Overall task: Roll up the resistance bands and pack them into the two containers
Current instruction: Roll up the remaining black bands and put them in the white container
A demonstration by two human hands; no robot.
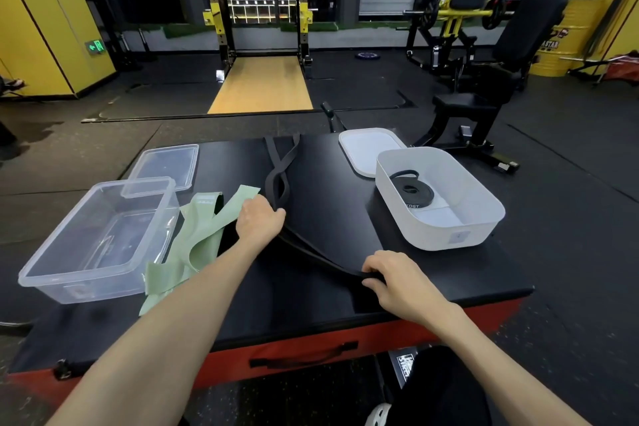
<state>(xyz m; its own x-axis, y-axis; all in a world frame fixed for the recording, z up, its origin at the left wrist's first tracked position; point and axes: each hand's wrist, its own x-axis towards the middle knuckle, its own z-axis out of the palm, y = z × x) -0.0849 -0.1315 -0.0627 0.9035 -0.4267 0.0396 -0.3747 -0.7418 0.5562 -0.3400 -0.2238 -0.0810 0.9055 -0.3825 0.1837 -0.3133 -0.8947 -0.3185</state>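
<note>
A long black resistance band (pixel 276 180) lies twisted along the middle of the black-topped box (pixel 311 304). My left hand (pixel 257 223) grips it at mid-length, and my right hand (pixel 387 273) pinches its near end, where the band is doubled. A pale green band (pixel 204 242) lies crumpled to the left, partly under my left forearm. The clear plastic container (pixel 93 242) at the left holds nothing. The white container (pixel 439 197) at the right holds one rolled black band (pixel 413 192).
A clear lid (pixel 166 164) lies behind the clear container and a white lid (pixel 366 149) behind the white one. The box has red sides and a black strap handle (pixel 304 354). Gym machines, a bench (pixel 484 94) and a squat rack stand beyond.
</note>
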